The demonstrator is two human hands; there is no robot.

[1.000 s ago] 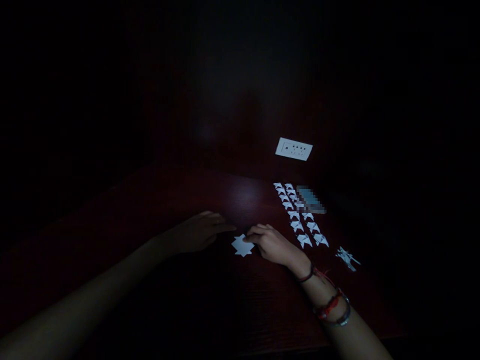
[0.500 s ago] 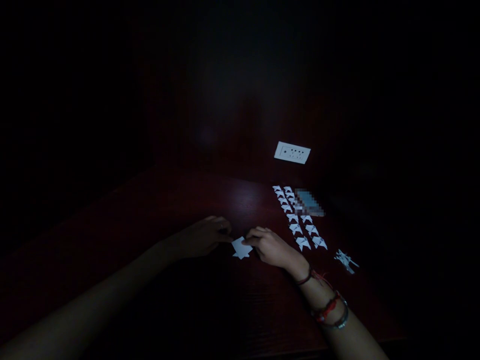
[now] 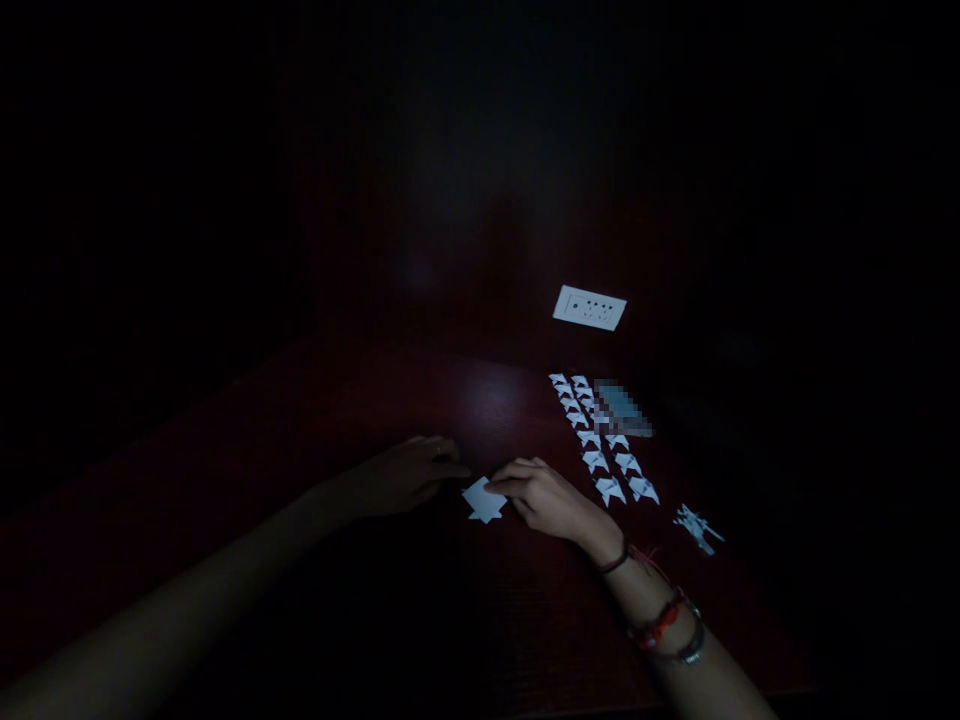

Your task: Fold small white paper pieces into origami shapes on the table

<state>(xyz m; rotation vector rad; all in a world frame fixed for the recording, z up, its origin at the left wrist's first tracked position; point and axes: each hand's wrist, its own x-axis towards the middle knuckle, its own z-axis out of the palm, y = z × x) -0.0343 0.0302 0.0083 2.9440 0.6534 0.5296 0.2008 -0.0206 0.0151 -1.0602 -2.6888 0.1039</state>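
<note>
A small white folded paper piece [image 3: 483, 501] lies on the dark reddish table [image 3: 315, 440]. My right hand [image 3: 544, 496], with bracelets at the wrist, has its fingers curled and its fingertips pressed on the paper's right edge. My left hand [image 3: 405, 472] rests on the table just left of the paper, fingers bent, its fingertips at the paper's upper left corner. The scene is very dark.
Two rows of several small white folded paper shapes [image 3: 600, 440] lie right of my hands. A blurred bluish object [image 3: 622, 408] sits beside them, and one separate paper shape [image 3: 697, 526] lies farther right. A white socket plate [image 3: 589, 308] is on the wall behind.
The paper piece has changed from a star-like outline to a more folded, compact shape. My right hand's fingers have slid further over its top edge. My left hand stays close.
</note>
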